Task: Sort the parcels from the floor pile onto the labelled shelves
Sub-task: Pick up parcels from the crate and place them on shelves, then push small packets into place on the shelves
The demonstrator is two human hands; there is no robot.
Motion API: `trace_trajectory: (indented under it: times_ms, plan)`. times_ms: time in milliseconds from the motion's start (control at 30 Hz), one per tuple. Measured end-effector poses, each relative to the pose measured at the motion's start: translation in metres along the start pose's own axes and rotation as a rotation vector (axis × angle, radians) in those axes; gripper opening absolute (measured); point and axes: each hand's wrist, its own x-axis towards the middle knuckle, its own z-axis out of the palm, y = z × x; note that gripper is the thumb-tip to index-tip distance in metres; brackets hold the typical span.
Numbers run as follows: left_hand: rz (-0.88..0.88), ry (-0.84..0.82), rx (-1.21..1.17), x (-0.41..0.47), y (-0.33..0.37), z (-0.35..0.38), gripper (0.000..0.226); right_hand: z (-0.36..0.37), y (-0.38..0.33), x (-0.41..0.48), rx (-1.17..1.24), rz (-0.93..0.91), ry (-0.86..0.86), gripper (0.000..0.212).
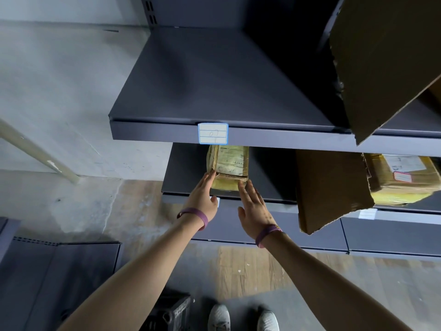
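Nudging the small yellow-taped parcel [229,163] home looks to me like the step in hand; it sits on the left part of the lower shelf [183,180], partly tucked under the upper shelf [214,80] whose front label [212,133] seems to read 07; my left hand [202,194] has its fingers straight and unclenched, tips touching the parcel's near left corner; my right hand [253,206] is likewise flat and gripping nothing, tips at the near right edge, though I cannot tell whether they touch; to finish well I would push with both sets of fingertips evenly, so the box slides straight towards the far side rather than pivoting; I would stop once its near face is clear of the shelf lip, leaving its printed side readable; the lower shelf's own tag [217,201] is almost hidden behind my left hand, so I would check it before letting go; to the right, a loose cardboard sheet [329,187] leans out over the edge, well apart from the parcel; I would keep my right arm away from it when drawing back.
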Motion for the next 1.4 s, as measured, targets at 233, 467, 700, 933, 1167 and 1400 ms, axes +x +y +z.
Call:
trace_trajectory:
  times_ms: [233,467,700,933,1167,1400]
  plan:
    - [-0.066,-0.045,-0.003,-0.009,0.002,-0.005,0.072,-0.006,-0.007,-0.017,0.001,0.078,-0.061,0.073]
    - [-0.05,-0.058,0.047,-0.063,0.048,-0.036,0.066,-0.053,-0.05,-0.068,-0.048,0.08,-0.075,0.068]
    - [0.017,0.015,0.286,-0.127,0.119,-0.082,0.065,-0.137,-0.086,-0.135,-0.14,-0.041,-0.049,0.068]
    - [0.033,0.204,0.364,-0.21,0.206,-0.111,0.068,-0.228,-0.094,-0.225,-0.225,-0.205,0.096,0.068]
    - [0.054,0.27,0.427,-0.296,0.278,-0.102,0.066,-0.295,-0.077,-0.307,-0.28,-0.252,0.18,0.069]
    - [0.068,0.315,0.519,-0.333,0.334,-0.119,0.07,-0.352,-0.053,-0.361,-0.332,-0.206,0.253,0.072]
